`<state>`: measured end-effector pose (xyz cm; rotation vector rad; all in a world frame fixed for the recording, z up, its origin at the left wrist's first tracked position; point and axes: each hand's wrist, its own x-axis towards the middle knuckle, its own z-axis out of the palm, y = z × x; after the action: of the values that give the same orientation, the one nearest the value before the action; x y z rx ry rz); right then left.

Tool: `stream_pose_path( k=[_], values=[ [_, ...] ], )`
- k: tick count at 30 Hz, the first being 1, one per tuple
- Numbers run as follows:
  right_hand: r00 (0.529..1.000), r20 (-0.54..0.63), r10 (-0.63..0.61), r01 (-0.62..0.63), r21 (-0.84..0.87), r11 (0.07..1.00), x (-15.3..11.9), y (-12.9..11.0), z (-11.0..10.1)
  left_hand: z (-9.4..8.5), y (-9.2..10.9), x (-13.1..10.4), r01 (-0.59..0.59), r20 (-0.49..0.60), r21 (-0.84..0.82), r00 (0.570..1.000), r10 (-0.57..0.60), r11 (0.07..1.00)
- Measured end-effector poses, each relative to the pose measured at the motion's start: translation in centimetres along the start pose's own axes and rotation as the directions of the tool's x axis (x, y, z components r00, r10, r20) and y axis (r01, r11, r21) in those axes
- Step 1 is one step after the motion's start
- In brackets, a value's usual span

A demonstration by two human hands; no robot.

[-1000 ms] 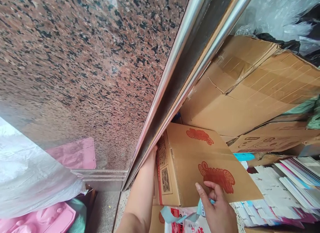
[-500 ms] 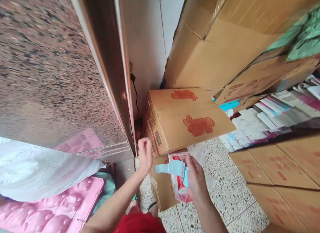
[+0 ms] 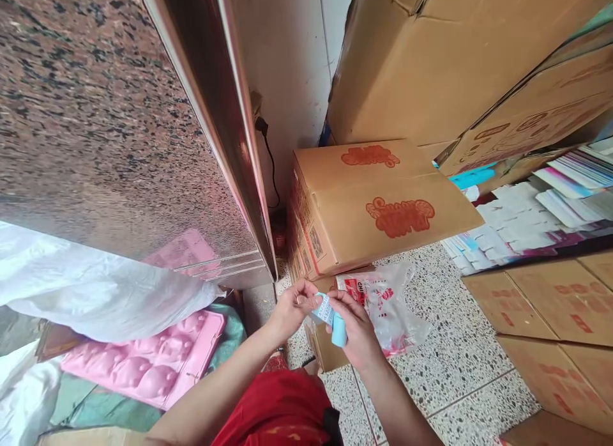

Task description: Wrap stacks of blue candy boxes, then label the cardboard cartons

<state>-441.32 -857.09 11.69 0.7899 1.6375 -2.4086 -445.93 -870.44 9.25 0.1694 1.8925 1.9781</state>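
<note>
A light blue roll of labels [image 3: 339, 331] sits in my right hand [image 3: 358, 328], fingers closed round it. Between the hands runs a short blue strip with printed characters [image 3: 324, 308]. Its left end is pinched in my left hand [image 3: 292, 310]. Both hands are close together just in front of a large carton with red printing [image 3: 354, 209]. Beyond my right hand, a clear plastic bag with red print [image 3: 387, 305] lies over a lower cardboard box [image 3: 330, 353].
A speckled stone panel with metal edging [image 3: 119, 126] stands at left, above pink moulded trays [image 3: 158, 363] and white sheeting [image 3: 110, 292]. Stacked cartons [image 3: 550, 292] and flat printed packs [image 3: 522, 222] line the right. A black cable [image 3: 272, 161] hangs by the wall.
My left hand has come right and down to the blue strip and pinched it. The strip's loose, outstretched length no longer shows. The view has shifted, and more of the plastic bag shows.
</note>
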Motion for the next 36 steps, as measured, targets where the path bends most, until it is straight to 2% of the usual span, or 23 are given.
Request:
stream_pose_path(
  k=[2, 4, 5, 7, 9, 12, 16, 24, 28, 30, 32, 34, 36],
  values=[
    [0.998, -0.045, -0.046, 0.045, -0.021, 0.999, 0.1, 0.5, 0.0, 0.1, 0.1, -0.6, -0.161, -0.122, 0.285, 0.972, 0.203, 0.945],
    [0.990, -0.091, -0.110, 0.102, -0.093, 0.990, 0.3, 1.0, 0.1, 0.4, 0.2, -1.1, -0.235, -0.144, 0.529, 0.922, 0.359, 0.816],
    [0.982, -0.109, -0.151, 0.134, -0.150, 0.980, 0.3, 1.2, 0.2, 0.5, 0.2, -1.3, -0.244, -0.127, 0.607, 0.909, 0.396, 0.756],
    [0.961, -0.116, -0.253, 0.212, -0.287, 0.934, 0.3, 1.6, 0.3, 0.7, 0.1, -1.5, -0.226, -0.088, 0.681, 0.919, 0.385, 0.696],
    [0.935, -0.088, -0.343, 0.278, -0.417, 0.865, 0.1, 2.1, 0.4, 0.7, 0.0, -1.5, -0.189, -0.066, 0.662, 0.949, 0.307, 0.726],
    [0.907, -0.020, -0.421, 0.339, -0.559, 0.756, 0.0, 2.9, 0.5, 0.4, 0.0, -1.4, -0.110, -0.056, 0.553, 0.984, 0.169, 0.826],
    [0.851, 0.098, -0.515, 0.442, -0.664, 0.603, 0.2, 4.0, 0.7, -0.4, -0.2, -1.6, 0.033, -0.090, 0.412, 0.996, 0.005, 0.910],
    [0.772, 0.231, -0.592, 0.541, -0.728, 0.421, 0.9, 5.3, 1.2, -1.8, -1.1, -1.9, 0.125, -0.090, 0.301, 0.991, -0.102, 0.946],
    [0.731, 0.307, -0.610, 0.584, -0.743, 0.326, 1.0, 5.7, 1.5, -2.3, -1.1, -2.1, 0.139, -0.095, 0.308, 0.989, -0.115, 0.941],
    [0.730, 0.315, -0.607, 0.588, -0.742, 0.322, 1.0, 6.0, 1.7, -2.4, -1.2, -2.2, 0.130, -0.110, 0.330, 0.989, -0.099, 0.935],
    [0.745, 0.295, -0.599, 0.578, -0.734, 0.356, 1.0, 6.2, 1.8, -2.5, -1.6, -2.4, 0.126, -0.132, 0.337, 0.988, -0.086, 0.933],
    [0.775, 0.232, -0.588, 0.542, -0.722, 0.429, 0.9, 6.2, 1.9, -2.7, -1.9, -2.6, 0.145, -0.175, 0.335, 0.980, -0.090, 0.931],
    [0.842, 0.145, -0.520, 0.466, -0.682, 0.564, 0.8, 5.9, 1.9, -3.1, -2.2, -2.9, 0.123, -0.279, 0.409, 0.960, -0.004, 0.904]
  ],
)
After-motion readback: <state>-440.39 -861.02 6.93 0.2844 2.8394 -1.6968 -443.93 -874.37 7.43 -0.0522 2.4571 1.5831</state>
